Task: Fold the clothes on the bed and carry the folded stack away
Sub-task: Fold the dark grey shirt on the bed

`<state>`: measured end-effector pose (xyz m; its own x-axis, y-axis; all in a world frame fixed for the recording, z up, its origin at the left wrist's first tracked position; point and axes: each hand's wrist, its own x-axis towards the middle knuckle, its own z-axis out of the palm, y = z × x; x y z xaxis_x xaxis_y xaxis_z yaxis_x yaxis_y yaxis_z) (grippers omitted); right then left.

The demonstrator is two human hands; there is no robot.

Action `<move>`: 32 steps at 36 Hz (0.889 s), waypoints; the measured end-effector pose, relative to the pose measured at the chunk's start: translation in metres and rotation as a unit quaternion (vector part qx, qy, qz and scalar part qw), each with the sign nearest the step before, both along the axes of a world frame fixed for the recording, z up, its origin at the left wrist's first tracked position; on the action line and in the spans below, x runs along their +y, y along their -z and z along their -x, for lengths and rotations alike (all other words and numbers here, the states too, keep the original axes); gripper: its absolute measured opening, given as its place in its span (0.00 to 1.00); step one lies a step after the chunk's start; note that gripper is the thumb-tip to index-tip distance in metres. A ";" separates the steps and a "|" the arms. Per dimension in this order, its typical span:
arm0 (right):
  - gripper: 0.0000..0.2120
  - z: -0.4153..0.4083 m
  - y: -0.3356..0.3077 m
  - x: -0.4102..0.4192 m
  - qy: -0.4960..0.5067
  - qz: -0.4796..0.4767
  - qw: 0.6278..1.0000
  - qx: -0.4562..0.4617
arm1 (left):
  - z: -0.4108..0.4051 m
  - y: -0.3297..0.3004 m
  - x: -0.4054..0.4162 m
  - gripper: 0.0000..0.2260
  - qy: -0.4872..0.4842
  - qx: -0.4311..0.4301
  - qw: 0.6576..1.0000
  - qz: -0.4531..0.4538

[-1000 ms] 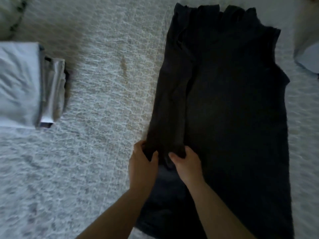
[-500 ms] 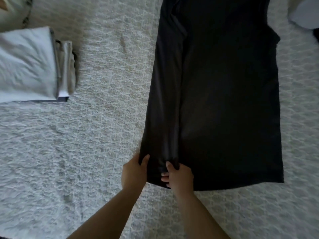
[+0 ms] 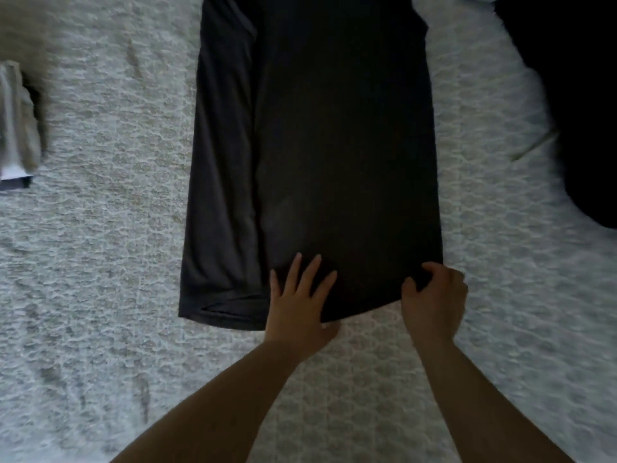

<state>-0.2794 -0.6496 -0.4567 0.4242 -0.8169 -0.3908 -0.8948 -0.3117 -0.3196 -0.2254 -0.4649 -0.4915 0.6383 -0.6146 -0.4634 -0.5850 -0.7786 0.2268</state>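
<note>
Bed cover [image 3: 100, 262], pale and textured, filling the view; nothing loose on it between hands and garment.

Black garment [image 3: 334, 145] laid flat at centre, long axis running 12 to 6 o'clock, far end cut off at the 12 o'clock edge, hem nearest the person. Left-side strip [image 3: 220, 162] already turned in over the body, lying at 9 o'clock of the main panel; right side not yet turned in.

Second dark item [image 3: 574, 95] at 2 o'clock, well apart from the garment; type not determinable. Folded stack [image 3: 16, 128] at 9 o'clock on the frame edge, blurred, well apart.

Left hand [image 3: 297, 302] flat, fingers spread, pressing the hem near its middle; open, holding nothing. Right hand [image 3: 434, 295] at the hem's right corner, fingers curled and pinching the cloth edge; closed on the garment.

Judgement: right-side fold next. Right hand nearer the free edge; edge to travel toward 9 o'clock across the long axis, left hand serving as anchor. No obstruction in that path. Risk: far end of the right edge out of reach, likely to lag and wrinkle.
</note>
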 end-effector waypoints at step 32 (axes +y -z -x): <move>0.13 0.050 0.003 -0.069 -0.121 -0.085 0.979 0.138 | 0.074 -0.017 -0.039 0.29 0.081 0.080 0.991 -0.070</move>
